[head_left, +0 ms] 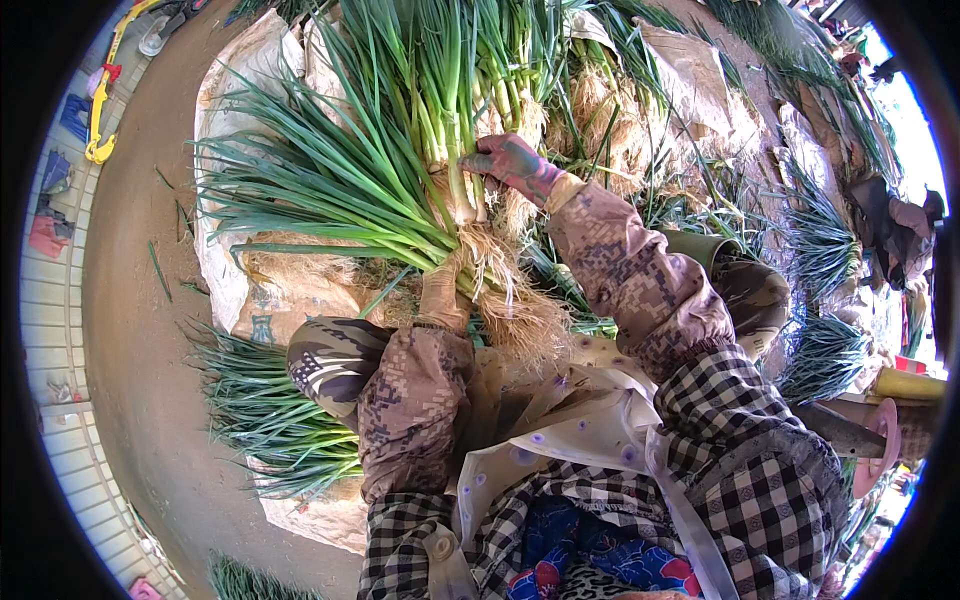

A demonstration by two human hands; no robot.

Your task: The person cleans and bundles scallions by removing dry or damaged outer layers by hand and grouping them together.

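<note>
My left hand, in a tan glove, grips a bunch of green onions just above the roots. The long leaves fan out to the left, and the pale stringy roots hang over my lap. My right hand, in a stained pink and green glove, has its fingers around the white stems of more green onions, right above the left-hand bunch. Behind it stand further upright green onions with their roots toward me. A spotted translucent apron covers my front.
A pale woven sack lies under the onions. Left of my knee rests another onion bunch. More bunches and a person are at the right. A yellow hooked metal bar lies along the tiled strip.
</note>
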